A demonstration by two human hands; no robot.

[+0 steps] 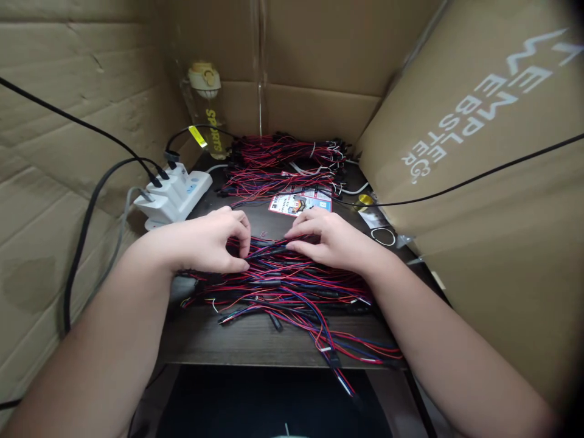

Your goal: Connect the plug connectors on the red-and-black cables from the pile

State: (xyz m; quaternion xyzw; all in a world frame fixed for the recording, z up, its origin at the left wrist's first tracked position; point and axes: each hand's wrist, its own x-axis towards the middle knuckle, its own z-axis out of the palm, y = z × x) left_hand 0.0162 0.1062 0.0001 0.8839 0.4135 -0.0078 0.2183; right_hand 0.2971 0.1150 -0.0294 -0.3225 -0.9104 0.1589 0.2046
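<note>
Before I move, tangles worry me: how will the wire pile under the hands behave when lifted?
The wire pile looks thin-stranded and loosely curved, so it will probably flop. It may snag too, given the many crossings.

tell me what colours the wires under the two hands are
The wires are mostly red, with blue and black among them; see the head view.

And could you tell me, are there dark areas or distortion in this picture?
In the head view, the right corners fade to black; the left forearm looks enlarged near the edge, probably from a wide lens; the thin wires partly blend together.
</note>
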